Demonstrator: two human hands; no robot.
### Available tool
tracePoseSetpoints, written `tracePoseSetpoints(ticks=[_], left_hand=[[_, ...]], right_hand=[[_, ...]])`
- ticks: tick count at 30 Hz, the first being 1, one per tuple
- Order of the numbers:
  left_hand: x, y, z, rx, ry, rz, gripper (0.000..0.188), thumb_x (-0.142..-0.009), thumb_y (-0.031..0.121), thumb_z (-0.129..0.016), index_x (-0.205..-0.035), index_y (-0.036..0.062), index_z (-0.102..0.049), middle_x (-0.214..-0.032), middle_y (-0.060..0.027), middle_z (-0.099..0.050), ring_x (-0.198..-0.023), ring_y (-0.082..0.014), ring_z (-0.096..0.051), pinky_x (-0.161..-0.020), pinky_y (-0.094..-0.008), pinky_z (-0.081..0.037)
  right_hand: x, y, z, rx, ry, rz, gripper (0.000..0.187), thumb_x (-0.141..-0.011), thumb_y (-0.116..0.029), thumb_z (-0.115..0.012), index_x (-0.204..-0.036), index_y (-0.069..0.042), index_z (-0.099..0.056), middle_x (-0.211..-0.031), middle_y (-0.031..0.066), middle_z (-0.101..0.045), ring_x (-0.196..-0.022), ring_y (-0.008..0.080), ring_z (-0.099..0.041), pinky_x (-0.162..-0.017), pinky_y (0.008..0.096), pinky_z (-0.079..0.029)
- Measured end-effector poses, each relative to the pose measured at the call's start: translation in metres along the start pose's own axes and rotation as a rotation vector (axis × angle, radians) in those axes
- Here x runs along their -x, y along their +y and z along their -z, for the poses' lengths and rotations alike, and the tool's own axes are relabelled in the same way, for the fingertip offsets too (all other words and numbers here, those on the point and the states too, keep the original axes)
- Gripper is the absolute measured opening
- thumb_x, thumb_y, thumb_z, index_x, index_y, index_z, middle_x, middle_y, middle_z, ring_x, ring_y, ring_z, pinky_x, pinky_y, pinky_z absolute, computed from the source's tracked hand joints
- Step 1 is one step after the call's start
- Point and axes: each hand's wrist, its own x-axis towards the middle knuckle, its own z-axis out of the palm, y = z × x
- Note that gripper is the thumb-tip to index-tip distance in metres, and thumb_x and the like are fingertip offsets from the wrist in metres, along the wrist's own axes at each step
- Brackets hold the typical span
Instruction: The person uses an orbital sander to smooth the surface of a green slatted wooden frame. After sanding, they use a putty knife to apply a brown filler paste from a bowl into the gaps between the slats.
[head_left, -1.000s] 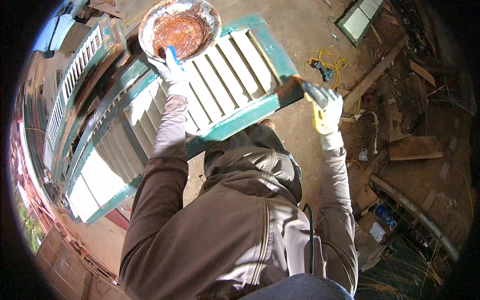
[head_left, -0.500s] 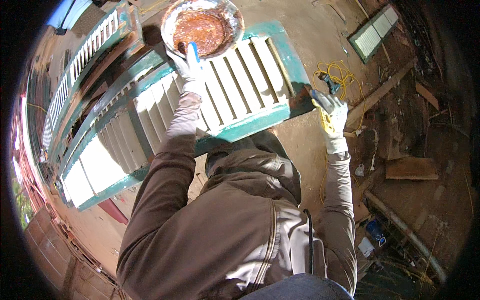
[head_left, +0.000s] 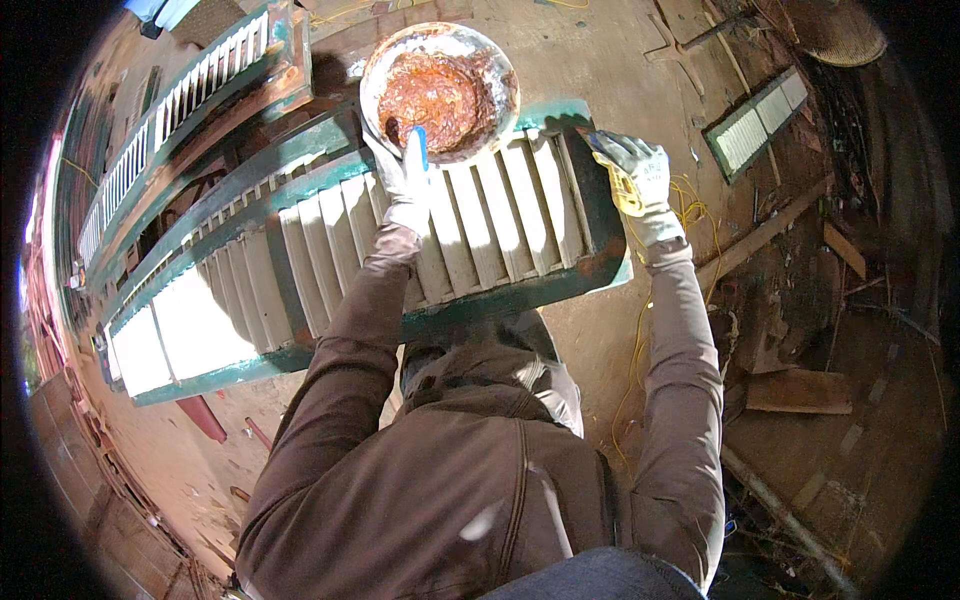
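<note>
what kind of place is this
Probably an outdoor yard for restoring old woodwork: a green louvred shutter lies on supports, a bowl of reddish paste sits on it, and more shutters and scrap timber lie on dirt ground.

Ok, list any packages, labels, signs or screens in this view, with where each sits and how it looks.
None can be made out. The view holds a green louvered shutter, a round bowl of reddish-brown paste, and scrap wood on the ground, all unlabelled as far as can be seen.
</note>
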Motion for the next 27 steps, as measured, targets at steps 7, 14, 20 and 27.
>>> tracePoseSetpoints(ticks=[7,14,20,27], left_hand=[[0.008,-0.008,0.015,-0.081,-0.023,-0.047,0.084,-0.096,0.001,-0.062,-0.163,0.0048,-0.011,-0.163,-0.0141,-0.027,-0.145,-0.0249,-0.033,-0.121,-0.0371,-0.025],[0.009,0.033,0.001,-0.110,-0.004,-0.076,0.084,-0.093,0.017,-0.072,-0.158,0.0012,-0.020,-0.147,-0.0184,-0.047,-0.130,-0.0276,-0.050,-0.111,-0.0405,-0.039],[0.009,0.048,0.007,-0.229,0.033,-0.149,0.080,-0.091,0.018,-0.066,-0.157,-0.0010,-0.025,-0.149,-0.0231,-0.047,-0.135,-0.0324,-0.049,-0.116,-0.0431,-0.036],[0.014,0.055,0.013,-0.199,-0.094,-0.123,0.095,-0.087,0.026,-0.075,-0.158,-0.0008,-0.019,-0.158,-0.0249,-0.034,-0.145,-0.0372,-0.039,-0.119,-0.0435,-0.033]], right_hand=[[0.005,0.003,-0.042,-0.101,-0.076,0.178,0.030,-0.085,-0.039,-0.069,-0.112,-0.027,-0.074,-0.117,-0.0035,-0.075,-0.100,0.0173,-0.071,-0.081,0.0387,-0.052],[-0.028,0.011,-0.016,-0.247,0.058,0.129,0.022,-0.084,-0.021,-0.073,-0.105,-0.014,-0.077,-0.106,0.0031,-0.077,-0.090,0.0224,-0.073,-0.074,0.0413,-0.055],[-0.023,-0.012,-0.015,-0.135,-0.073,0.264,0.032,-0.077,-0.020,-0.072,-0.108,-0.023,-0.074,-0.084,0.0026,-0.069,-0.068,0.0261,-0.062,-0.060,0.0435,-0.045],[-0.011,0.022,-0.034,-0.290,0.106,-0.061,0.022,-0.084,-0.021,-0.078,-0.106,-0.020,-0.076,-0.095,0.0054,-0.074,-0.082,0.0284,-0.066,-0.075,0.0461,-0.048]])
